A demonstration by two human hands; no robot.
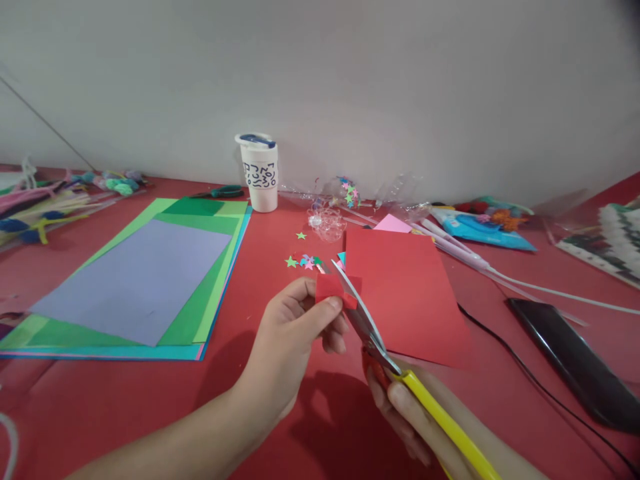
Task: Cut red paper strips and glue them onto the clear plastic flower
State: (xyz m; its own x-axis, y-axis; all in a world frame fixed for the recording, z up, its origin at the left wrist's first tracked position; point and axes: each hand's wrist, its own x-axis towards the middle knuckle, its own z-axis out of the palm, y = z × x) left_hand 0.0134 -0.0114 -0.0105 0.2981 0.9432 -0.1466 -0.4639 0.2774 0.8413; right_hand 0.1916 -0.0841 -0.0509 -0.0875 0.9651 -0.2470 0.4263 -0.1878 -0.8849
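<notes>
Between thumb and fingers, my left hand [293, 333] pinches a small piece of red paper [329, 285] above the table. My right hand [407, 410] grips scissors [367, 320] with yellow and red handles. Their blades are parted and point up and to the left, right at the edge of the red piece; whether they touch it I cannot tell. Behind the scissors lies a larger sheet of red paper [403, 290]. Several paper stars [309, 263] are scattered on the table just beyond my left hand.
Coloured sheets topped by a lilac sheet [145, 277] lie at left. A white cup [261, 177] stands near the wall. Dark-handled scissors [225, 191] lie beside it. A black phone [570, 360], cables, a glue gun [453, 247] and a blue packet [483, 230] occupy the right.
</notes>
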